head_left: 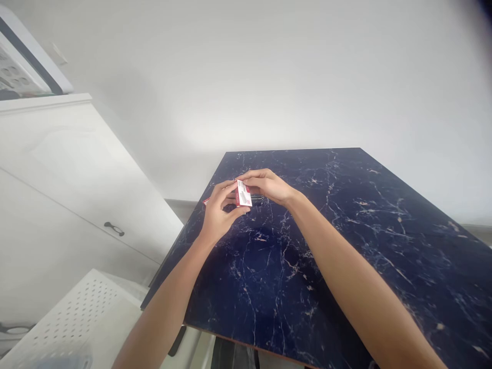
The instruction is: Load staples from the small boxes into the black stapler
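Well, a cupboard point(73, 169) stands left of the blue table point(330, 200); over the table, left hand point(220, 212) and right hand point(271, 186) grip a box point(243, 195).

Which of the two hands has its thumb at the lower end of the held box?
The left hand, with its thumb at the lower end of the red-and-white box; the right hand is at its upper end.
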